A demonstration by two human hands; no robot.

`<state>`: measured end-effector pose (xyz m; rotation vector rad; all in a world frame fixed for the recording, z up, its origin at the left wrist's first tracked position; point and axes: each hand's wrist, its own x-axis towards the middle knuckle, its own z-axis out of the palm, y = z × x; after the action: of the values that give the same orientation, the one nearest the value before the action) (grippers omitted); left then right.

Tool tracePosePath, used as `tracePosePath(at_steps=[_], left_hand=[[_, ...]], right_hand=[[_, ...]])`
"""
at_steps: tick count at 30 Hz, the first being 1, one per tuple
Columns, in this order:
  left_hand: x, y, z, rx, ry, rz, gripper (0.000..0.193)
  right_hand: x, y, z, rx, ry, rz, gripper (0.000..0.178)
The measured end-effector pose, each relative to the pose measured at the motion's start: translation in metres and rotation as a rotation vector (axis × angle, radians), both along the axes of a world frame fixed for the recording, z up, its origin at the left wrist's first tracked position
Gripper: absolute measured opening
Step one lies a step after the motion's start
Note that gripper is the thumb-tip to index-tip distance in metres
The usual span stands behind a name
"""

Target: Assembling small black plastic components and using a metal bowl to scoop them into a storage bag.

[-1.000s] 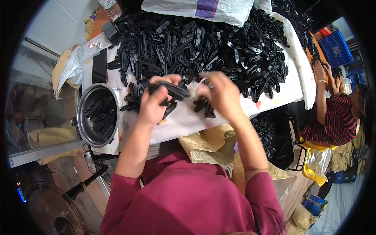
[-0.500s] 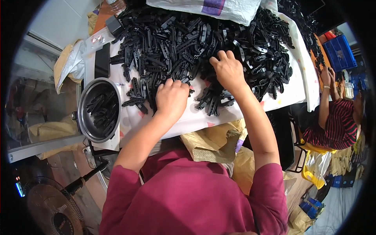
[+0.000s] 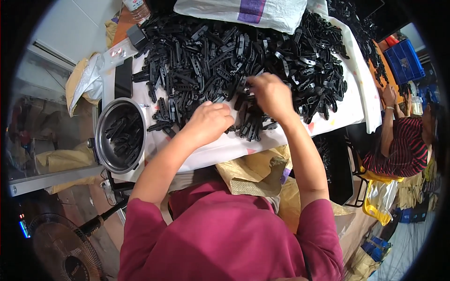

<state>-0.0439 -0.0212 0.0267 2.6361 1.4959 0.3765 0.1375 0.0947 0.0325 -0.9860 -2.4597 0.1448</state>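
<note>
A large heap of small, elongated black plastic parts point(image 3: 197, 65) covers the table. My left hand point(image 3: 210, 122) rests at the near edge of the heap, its fingers curled together and pointing right; whatever lies under them is hidden. Just to its right, my right hand point(image 3: 273, 97) hovers over the parts with bent fingers, the fingertips smeared by motion. Below my right hand, a small cluster of black parts point(image 3: 251, 130) lies on the white tablecloth point(image 3: 213, 152). More such parts sit in a round metal bowl point(image 3: 99, 136) to the left.
A dark phone point(image 3: 123, 77) and a clear plastic bag point(image 3: 117, 54) lie on the table's left side. At the far edge are a white sack point(image 3: 281, 16) with a purple stripe and a bottle point(image 3: 137, 10). Another person point(image 3: 398, 145) works at the right; a fan point(image 3: 65, 248) stands lower left.
My left hand has shifted right, its fingers now turned toward the right hand. The right hand has moved slightly nearer to me, with its fingers bent toward the left.
</note>
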Motion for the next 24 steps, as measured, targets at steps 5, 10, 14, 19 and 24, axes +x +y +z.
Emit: tracePosePath(at_steps=[5, 10, 14, 19, 24], left_hand=[[0.008, -0.013, 0.015, -0.061, -0.234, 0.293, 0.019], [0.027, -0.002, 0.004, -0.241, -0.082, 0.766, 0.025], [0.030, 0.001, 0.008, -0.346, -0.051, 0.757, 0.031], [-0.003, -0.013, 0.016, -0.227, -0.692, 0.783, 0.046], [-0.014, -0.012, 0.041, -0.771, -1.871, 0.565, 0.026]], right_hand=[[0.019, 0.011, 0.018, 0.165, 0.019, -0.180, 0.019], [-0.007, -0.011, 0.004, 0.049, -0.218, 0.341, 0.020], [-0.026, -0.021, -0.008, 0.064, -0.422, 0.297, 0.014], [-0.022, -0.018, 0.003, -0.073, -0.061, 0.318, 0.015], [-0.006, -0.041, 0.032, -1.232, 0.970, 0.136, 0.012]])
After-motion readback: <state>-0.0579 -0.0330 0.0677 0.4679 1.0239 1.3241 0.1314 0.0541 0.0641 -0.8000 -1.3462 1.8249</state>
